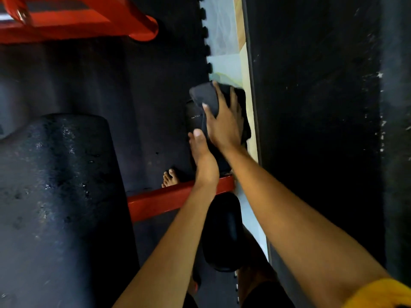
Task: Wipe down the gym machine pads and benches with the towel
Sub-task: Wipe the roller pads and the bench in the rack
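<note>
- The near roller pad [222, 232], black and glossy, lies beneath both forearms, just this side of the red frame bar [155, 201].
- The left hand [203, 158] rests against the left side of the far roller pad [194, 116] with the thumb extended. Its fingers are hidden, so the grip cannot be determined.
- The right hand [224, 125] lies palm-down on that pad, thumb and spread fingers clamping the towel [205, 94].
- The towel is dark and bunched, and projects beyond the fingertips.

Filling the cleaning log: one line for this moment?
stage: wiping | right hand: grips towel on pad | left hand: on pad
</note>
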Demonstrator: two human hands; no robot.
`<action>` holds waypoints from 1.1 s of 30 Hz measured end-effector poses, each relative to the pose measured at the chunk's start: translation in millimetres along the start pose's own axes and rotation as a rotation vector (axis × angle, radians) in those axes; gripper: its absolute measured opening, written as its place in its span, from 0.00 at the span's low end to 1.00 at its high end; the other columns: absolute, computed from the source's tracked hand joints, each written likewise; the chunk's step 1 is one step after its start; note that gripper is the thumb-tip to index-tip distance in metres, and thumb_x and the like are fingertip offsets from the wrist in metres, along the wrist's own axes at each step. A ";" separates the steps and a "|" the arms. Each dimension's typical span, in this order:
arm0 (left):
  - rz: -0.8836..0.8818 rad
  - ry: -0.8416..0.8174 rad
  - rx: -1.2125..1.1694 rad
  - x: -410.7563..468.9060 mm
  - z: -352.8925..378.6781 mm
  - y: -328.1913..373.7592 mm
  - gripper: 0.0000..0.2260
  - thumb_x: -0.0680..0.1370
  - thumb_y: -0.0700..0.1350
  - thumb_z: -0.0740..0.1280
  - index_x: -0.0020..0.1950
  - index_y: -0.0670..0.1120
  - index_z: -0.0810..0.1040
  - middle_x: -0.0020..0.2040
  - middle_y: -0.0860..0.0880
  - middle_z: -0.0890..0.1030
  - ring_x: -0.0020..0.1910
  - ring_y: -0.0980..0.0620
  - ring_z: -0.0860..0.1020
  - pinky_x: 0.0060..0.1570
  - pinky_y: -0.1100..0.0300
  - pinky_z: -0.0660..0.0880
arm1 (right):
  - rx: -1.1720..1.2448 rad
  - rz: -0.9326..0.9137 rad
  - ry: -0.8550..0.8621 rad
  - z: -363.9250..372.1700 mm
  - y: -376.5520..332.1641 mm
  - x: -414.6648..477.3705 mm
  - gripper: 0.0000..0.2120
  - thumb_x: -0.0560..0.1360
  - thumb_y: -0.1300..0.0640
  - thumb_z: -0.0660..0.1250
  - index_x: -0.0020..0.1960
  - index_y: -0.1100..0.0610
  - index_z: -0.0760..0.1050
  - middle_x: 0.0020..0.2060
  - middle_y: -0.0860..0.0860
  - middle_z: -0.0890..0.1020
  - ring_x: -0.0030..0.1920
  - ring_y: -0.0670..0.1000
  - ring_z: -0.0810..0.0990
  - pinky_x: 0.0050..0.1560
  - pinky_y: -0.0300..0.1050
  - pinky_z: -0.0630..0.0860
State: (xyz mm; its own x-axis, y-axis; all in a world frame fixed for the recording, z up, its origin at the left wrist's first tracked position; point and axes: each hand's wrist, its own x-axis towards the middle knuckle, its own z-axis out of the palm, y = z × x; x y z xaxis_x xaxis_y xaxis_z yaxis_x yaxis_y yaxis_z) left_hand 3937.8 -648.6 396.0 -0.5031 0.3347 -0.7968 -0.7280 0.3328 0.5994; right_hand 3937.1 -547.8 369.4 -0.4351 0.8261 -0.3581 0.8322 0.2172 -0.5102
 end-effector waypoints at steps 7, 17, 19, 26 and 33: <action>0.021 0.042 -0.090 15.0 -13.5 4.6 0.33 0.80 0.71 0.52 0.74 0.50 0.73 0.69 0.52 0.78 0.69 0.55 0.75 0.72 0.56 0.70 | -0.157 -0.129 0.011 15.8 29.1 -67.0 0.34 0.80 0.42 0.63 0.83 0.41 0.55 0.84 0.54 0.49 0.81 0.65 0.53 0.77 0.67 0.60; -0.056 0.007 -0.149 22.6 -8.3 9.6 0.28 0.85 0.64 0.47 0.73 0.49 0.73 0.64 0.52 0.78 0.65 0.54 0.75 0.67 0.60 0.70 | -0.080 -0.031 -0.014 12.1 33.8 -79.7 0.34 0.77 0.39 0.53 0.83 0.40 0.54 0.84 0.53 0.51 0.81 0.63 0.58 0.75 0.65 0.64; -0.050 -0.009 -0.107 15.9 -1.9 5.3 0.32 0.83 0.67 0.47 0.80 0.50 0.65 0.74 0.54 0.71 0.71 0.58 0.69 0.69 0.61 0.65 | -0.098 -0.038 -0.017 7.4 16.8 -42.4 0.33 0.79 0.37 0.54 0.83 0.40 0.54 0.84 0.53 0.53 0.80 0.63 0.59 0.75 0.64 0.64; -0.081 -0.008 0.072 10.6 -6.9 -7.9 0.34 0.82 0.69 0.44 0.84 0.54 0.48 0.83 0.56 0.48 0.82 0.56 0.49 0.75 0.61 0.43 | 0.114 0.000 0.071 4.9 9.2 2.4 0.28 0.82 0.40 0.62 0.80 0.44 0.62 0.80 0.50 0.65 0.76 0.58 0.68 0.68 0.56 0.71; -0.093 -0.026 0.060 10.0 -6.5 8.1 0.45 0.73 0.80 0.49 0.83 0.56 0.57 0.82 0.54 0.58 0.80 0.55 0.57 0.75 0.60 0.44 | 0.132 0.140 0.014 -2.8 12.9 -8.7 0.30 0.83 0.35 0.56 0.80 0.47 0.62 0.77 0.55 0.67 0.74 0.62 0.70 0.67 0.57 0.70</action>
State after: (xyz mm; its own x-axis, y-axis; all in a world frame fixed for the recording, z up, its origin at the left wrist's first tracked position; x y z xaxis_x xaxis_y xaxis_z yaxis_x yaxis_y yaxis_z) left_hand 3923.9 -648.3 392.4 -0.4216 0.3225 -0.8475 -0.7413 0.4158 0.5269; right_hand 3952.6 -550.7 368.1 -0.3129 0.8508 -0.4223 0.8316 0.0306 -0.5546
